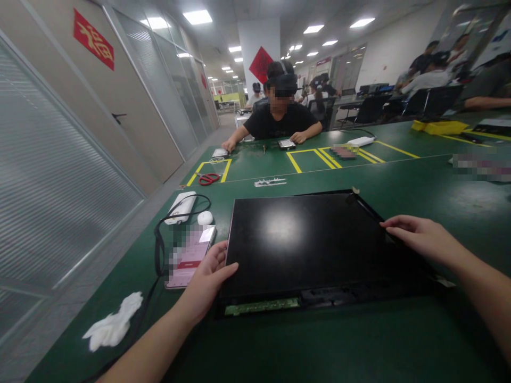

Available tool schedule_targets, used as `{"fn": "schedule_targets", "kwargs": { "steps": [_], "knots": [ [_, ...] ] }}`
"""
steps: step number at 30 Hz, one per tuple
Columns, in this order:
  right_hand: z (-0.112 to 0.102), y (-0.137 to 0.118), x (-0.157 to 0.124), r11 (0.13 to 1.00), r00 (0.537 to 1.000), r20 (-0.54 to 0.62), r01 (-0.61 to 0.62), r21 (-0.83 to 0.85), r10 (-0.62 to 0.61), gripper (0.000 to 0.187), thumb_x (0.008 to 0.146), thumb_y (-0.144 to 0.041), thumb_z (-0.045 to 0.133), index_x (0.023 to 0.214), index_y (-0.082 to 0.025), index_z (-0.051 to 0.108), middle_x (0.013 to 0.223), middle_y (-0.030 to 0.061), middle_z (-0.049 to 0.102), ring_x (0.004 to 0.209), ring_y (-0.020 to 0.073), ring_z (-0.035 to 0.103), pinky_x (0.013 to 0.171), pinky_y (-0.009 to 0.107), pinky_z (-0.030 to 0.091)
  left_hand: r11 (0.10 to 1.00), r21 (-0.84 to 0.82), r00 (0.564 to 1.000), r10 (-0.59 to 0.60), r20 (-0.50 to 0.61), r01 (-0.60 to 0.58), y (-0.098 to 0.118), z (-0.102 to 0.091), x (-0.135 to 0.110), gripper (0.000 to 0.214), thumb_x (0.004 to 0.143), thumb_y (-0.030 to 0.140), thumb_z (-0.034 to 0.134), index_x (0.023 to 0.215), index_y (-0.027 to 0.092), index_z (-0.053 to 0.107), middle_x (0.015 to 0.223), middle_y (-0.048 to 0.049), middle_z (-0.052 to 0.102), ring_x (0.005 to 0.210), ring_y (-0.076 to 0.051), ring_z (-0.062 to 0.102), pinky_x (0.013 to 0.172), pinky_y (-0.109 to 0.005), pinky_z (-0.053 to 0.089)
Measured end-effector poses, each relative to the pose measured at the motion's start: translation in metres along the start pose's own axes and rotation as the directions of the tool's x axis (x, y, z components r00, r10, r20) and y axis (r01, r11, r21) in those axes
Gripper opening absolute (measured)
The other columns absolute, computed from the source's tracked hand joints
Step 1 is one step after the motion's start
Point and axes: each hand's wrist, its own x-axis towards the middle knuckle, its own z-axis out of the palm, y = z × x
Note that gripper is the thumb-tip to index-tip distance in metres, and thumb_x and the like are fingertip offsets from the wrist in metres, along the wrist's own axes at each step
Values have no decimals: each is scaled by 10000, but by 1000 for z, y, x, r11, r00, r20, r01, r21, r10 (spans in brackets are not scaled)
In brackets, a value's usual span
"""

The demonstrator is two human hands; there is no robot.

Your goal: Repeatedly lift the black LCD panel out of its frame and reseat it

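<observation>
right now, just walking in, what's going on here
A person's left hand grips the left edge of a glossy black rectangular panel; the right hand is at the right side, though whether it touches the panel or the black frame there is unclear. A narrow green circuit board shows along the near edge. Across the green table, a co-worker in a black top sits.

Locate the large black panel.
In the head view, the black panel is below centre, over the green table, between the left hand and the right hand.
</observation>
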Motion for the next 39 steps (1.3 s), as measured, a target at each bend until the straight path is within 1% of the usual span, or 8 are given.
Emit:
{"fn": "schedule_targets", "kwargs": {
  "steps": [2,10,18,23,28,32,35,39],
  "knots": [
    [0,0,0,1000,1000,0,7,-4,-7,401,646,-547,560,858,-277,767,856,46,776,818,289,704,745,402,503,1000,5,1000,-6,-4,6,1,1,-1,584,657,253,911,1172,203,642,1198,-96,751,1177,-332,683,1037,-447,522],
    [3,4,2,999,999,-24,38,20,-38,366,648,-553,566,822,-295,758,874,30,784,837,287,714,776,402,516,1000,3,1000,-10,-5,10,2,0,-1,567,666,252,895,1178,212,655,1204,-104,749,1168,-336,687,1005,-440,533],
    [3,2,1,999,999,-23,26,37,-25,412,628,-583,550,824,-293,767,891,38,789,860,303,715,810,424,516,1000,-9,1000,-4,-2,4,-5,-4,2,557,674,258,892,1177,217,658,1194,-97,755,1155,-328,696,1026,-453,524],
    [2,0,1,999,999,-24,44,25,-43,368,638,-556,540,792,-297,751,849,32,785,830,297,721,779,413,523,1000,-8,999,4,-32,-5,-3,-2,0,526,672,251,889,1152,217,676,1187,-98,760,1143,-332,704,1014,-454,532],
    [2,1,1,997,996,-40,79,27,-77,357,642,-562,543,779,-307,753,847,25,795,825,304,732,757,414,529,1000,-11,1000,-19,-13,19,0,0,-1,517,683,259,885,1154,219,676,1156,-96,771,1118,-328,715,1000,-461,539],
    [2,-1,0,998,997,-52,53,44,-51,373,608,-570,542,761,-306,757,855,32,797,843,315,728,778,431,522,1000,-18,1000,-4,-15,4,0,0,-1,531,678,258,889,1161,207,672,1149,-101,775,1105,-323,721,996,-444,540],
    [2,-2,-1,998,999,-43,28,58,-26,390,592,-574,543,765,-302,762,872,39,795,859,316,720,801,433,515,1000,-12,1000,-15,-6,15,0,-1,-1,542,688,256,884,1177,202,657,1167,-103,768,1119,-319,716,1005,-433,534],
    [3,2,2,998,999,-38,28,62,-25,404,605,-578,542,788,-299,770,890,39,793,866,311,713,812,429,509,1000,-3,1000,-1,-5,1,0,-1,-1,545,686,253,883,1172,200,642,1161,-98,766,1132,-321,709,1014,-436,526]
  ]
}}
